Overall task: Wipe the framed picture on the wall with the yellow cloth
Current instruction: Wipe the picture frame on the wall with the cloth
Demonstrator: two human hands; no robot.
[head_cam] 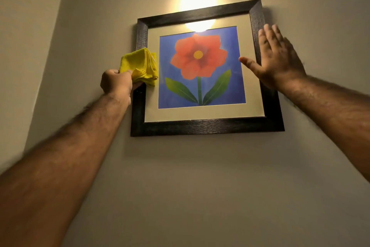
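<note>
Yellow cloth (141,65), bunched in left hand (117,82), points up-right.

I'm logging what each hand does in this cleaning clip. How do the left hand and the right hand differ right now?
The left hand is closed in a fist on the bunched yellow cloth; the right hand is open, flat and empty. The left hand is at the left side of the framed picture, the right hand over its right side. Both are raised to the picture's mid-height.

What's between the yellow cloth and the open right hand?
In the head view, the picture's glass: red flower on blue, between yellow cloth and right hand.
</note>
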